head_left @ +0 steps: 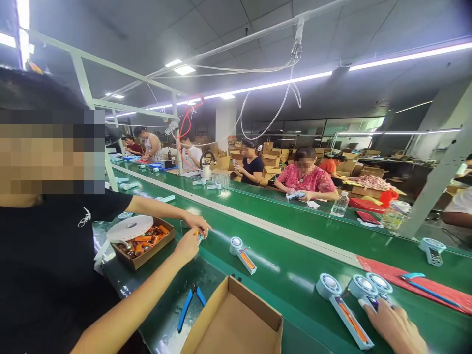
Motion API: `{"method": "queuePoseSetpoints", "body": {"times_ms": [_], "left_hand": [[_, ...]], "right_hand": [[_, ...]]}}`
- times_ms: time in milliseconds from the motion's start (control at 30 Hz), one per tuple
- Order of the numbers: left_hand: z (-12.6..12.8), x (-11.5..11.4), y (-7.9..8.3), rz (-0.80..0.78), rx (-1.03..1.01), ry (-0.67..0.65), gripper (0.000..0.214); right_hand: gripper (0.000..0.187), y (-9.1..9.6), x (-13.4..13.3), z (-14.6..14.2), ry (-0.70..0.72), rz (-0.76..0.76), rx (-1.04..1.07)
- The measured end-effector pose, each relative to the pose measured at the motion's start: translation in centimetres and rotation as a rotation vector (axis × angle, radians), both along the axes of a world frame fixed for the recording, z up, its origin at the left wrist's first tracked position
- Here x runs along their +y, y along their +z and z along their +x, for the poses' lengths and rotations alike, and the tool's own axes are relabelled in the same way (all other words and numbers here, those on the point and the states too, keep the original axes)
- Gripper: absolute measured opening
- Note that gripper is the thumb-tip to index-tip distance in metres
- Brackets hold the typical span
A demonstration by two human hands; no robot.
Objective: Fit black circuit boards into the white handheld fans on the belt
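My right hand [400,324] reaches in from the lower right, its fingers closed around the handle of a light-blue handheld fan [363,286] on the green belt. A second handheld fan [379,283] sits close behind, partly covered by the hand. Just left lies another fan [329,286], its handle open with an orange battery cell inside. Farther left on the belt is one more open-handled fan [236,246]. My left hand is out of view.
A co-worker's hands [197,236] work beside a box of orange battery cells [169,240]. Nearer are blue-handled cutters [186,307] and a cardboard tray [254,307]. Blue-handled pliers [435,290] lie on red plastic [401,275]. People sit across the green conveyor belt [295,246].
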State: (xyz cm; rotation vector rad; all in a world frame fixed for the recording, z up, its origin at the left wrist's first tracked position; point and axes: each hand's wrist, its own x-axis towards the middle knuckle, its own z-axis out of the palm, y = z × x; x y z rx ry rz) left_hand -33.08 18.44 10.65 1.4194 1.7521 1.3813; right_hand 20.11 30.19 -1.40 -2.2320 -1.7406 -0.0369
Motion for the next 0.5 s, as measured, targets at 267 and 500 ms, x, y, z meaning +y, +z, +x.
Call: {"method": "queuePoseSetpoints", "body": {"times_ms": [267,500], "left_hand": [[-2.6,6.5,2.6,-0.008,-0.156,-0.072,0.029],[-0.7,5.3,-2.1,-0.104,-0.312,-0.227,0.028]], "right_hand": [[0.030,3.1,-4.8,-3.9,0.312,-0.048,-0.125],[0.032,2.7,-3.5,-6.7,0.431,-0.146,-0.003]]}}
